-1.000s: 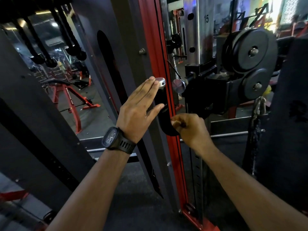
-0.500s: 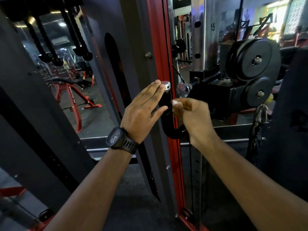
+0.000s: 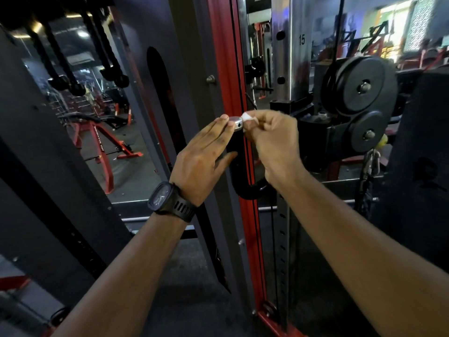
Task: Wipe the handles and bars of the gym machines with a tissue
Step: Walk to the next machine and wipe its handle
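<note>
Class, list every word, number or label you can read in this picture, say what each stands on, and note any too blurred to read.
"15": printed on the silver upright post, beside its holes.
White lettering along the red bench leg: too blurred to read.
Markings on the watch face: too dim to read.
Faint mark on the dark panel at right: unreadable.

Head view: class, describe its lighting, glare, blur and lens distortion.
Head view: dim overall; the bright opening top right is blown out and a ceiling light glares top left; the wide lens tilts the red upright; the tissue pinched by the right hand is fairly sharp, the distant gym soft.
</note>
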